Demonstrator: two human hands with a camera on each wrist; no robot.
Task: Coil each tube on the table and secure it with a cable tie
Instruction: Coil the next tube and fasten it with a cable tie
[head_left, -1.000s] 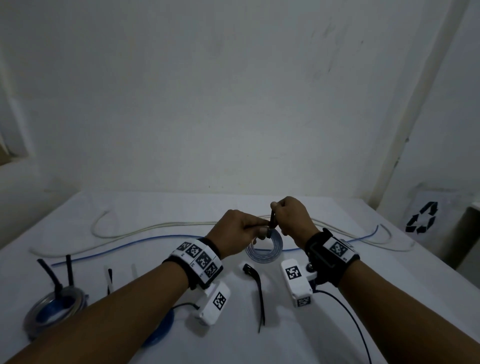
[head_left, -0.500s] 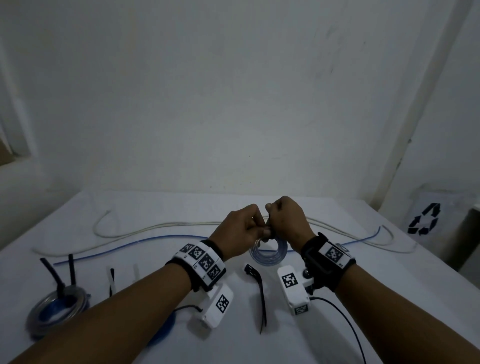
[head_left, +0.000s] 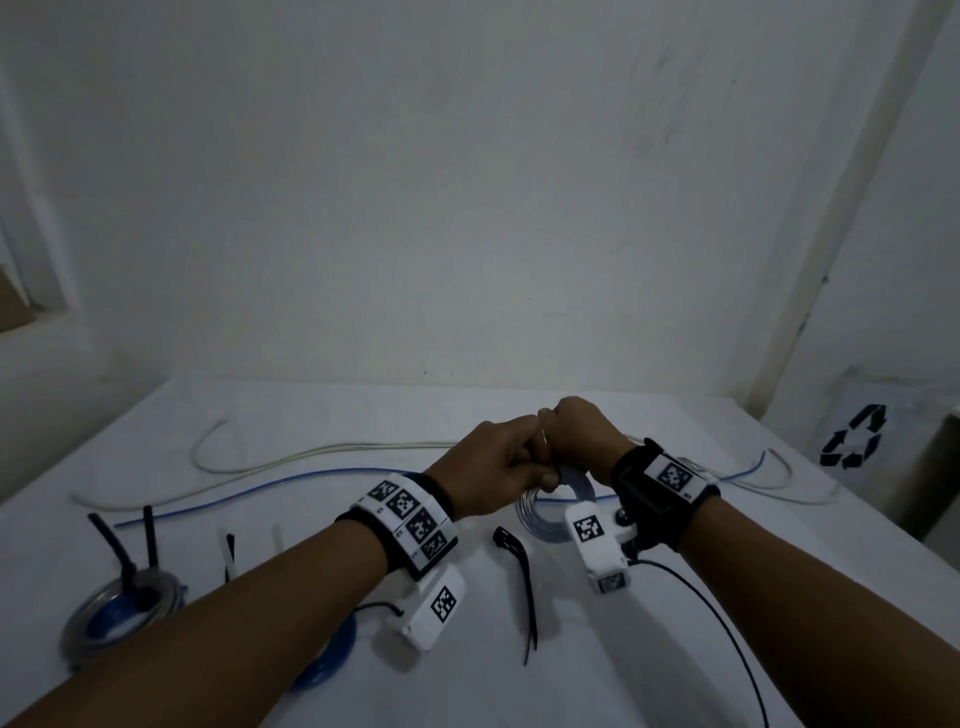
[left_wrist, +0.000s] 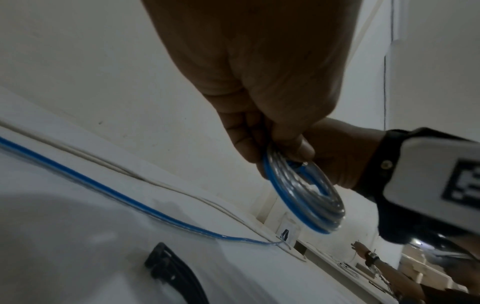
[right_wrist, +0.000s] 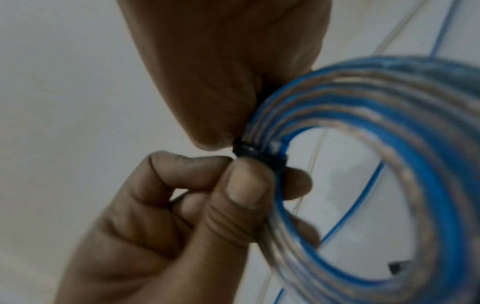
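Note:
A small coil of clear and blue tube (head_left: 545, 512) (left_wrist: 303, 191) (right_wrist: 376, 164) hangs between my hands above the white table (head_left: 597, 665). My left hand (head_left: 540, 470) (left_wrist: 283, 152) (right_wrist: 246, 170) pinches the coil's top with thumb and forefinger. A black cable tie (right_wrist: 259, 154) is wrapped round the turns right at that pinch. My right hand (head_left: 550, 436) (right_wrist: 215, 139) is a curled fist against the tie's head. The tie's tail is hidden inside that fist.
A loose black cable tie (head_left: 519, 577) (left_wrist: 176, 275) lies below the hands. At the left stand a tied coil (head_left: 119, 608), white ties (head_left: 228, 551) and a blue coil (head_left: 332, 654) under my forearm. Uncoiled blue tube (head_left: 260, 483) and white tube (head_left: 311, 449) cross the table behind. Another person's arm (left_wrist: 374, 259) is far off.
The black tie tail that stood up from my right hand no longer shows. Both hands have closed together over the coil's top, and the coil has shifted slightly right.

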